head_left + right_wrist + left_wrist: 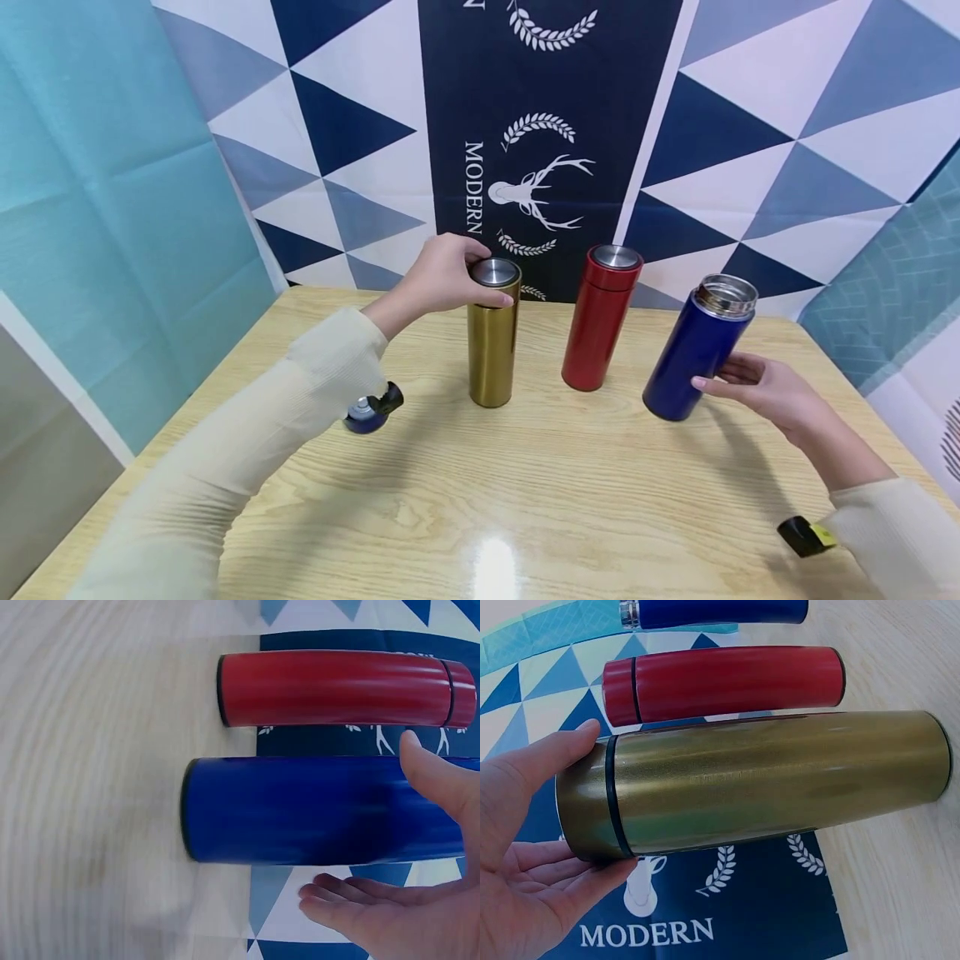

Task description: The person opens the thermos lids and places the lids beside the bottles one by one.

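Note:
A gold thermos (491, 358) with a steel-topped lid (585, 799) stands upright on the table. My left hand (453, 275) grips it around the lid, thumb on one side and fingers on the other. To the right, a blue thermos (693, 358) stands with its steel mouth (726, 296) uncovered. My right hand (757, 392) is beside it, thumb and fingers spread loosely; in the right wrist view the thumb (431, 769) overlaps its side, while the fingers (337, 900) lie apart from it. Between these two stands a red thermos (600, 325), its lid on.
A blue lid (365, 419) lies on the wooden table (465, 483) at the left, partly hidden by the left sleeve (300, 400) and a black wrist device. A patterned cloth (375, 150) hangs close behind the thermoses.

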The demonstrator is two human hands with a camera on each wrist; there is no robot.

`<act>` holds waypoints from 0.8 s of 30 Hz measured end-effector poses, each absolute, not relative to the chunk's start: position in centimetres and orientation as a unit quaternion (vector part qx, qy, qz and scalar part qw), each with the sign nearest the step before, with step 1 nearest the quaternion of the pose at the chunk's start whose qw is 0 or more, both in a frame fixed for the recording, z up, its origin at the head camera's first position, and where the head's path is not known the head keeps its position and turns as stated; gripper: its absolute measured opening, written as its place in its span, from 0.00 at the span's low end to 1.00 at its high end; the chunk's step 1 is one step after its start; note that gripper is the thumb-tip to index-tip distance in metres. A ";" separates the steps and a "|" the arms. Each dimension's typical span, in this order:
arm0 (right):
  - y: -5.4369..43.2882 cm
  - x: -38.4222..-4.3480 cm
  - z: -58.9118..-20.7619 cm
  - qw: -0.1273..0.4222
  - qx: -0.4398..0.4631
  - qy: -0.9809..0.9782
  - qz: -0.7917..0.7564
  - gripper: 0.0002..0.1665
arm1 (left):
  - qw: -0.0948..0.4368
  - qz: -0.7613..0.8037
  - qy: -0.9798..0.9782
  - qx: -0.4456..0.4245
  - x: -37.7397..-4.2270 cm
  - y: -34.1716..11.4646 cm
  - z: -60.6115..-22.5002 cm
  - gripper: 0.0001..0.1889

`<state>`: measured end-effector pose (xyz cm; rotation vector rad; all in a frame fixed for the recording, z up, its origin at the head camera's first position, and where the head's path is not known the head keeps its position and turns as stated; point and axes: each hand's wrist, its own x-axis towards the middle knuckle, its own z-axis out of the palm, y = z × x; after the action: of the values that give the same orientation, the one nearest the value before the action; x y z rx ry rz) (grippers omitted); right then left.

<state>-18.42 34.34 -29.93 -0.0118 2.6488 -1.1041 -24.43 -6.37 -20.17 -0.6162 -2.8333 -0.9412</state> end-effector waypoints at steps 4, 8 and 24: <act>34.7 -17.7 -30.5 0.151 -0.023 0.926 -0.344 0.52 | 0.050 -0.320 -0.924 -0.205 -23.9 -7.0 -20.3 0.34; 35.1 -16.9 -30.9 0.166 -0.032 0.931 -0.325 0.51 | 0.059 -0.336 -0.914 -0.217 -23.2 -7.5 -20.8 0.33; 32.3 -15.0 -31.4 0.204 -0.089 0.914 -0.339 0.41 | 0.062 -0.362 -0.905 -0.214 -21.4 -8.0 -21.7 0.35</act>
<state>-15.00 32.27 -31.42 -0.2491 2.5484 -0.9458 -21.45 -7.97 -21.68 -0.6471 -2.7364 -1.0944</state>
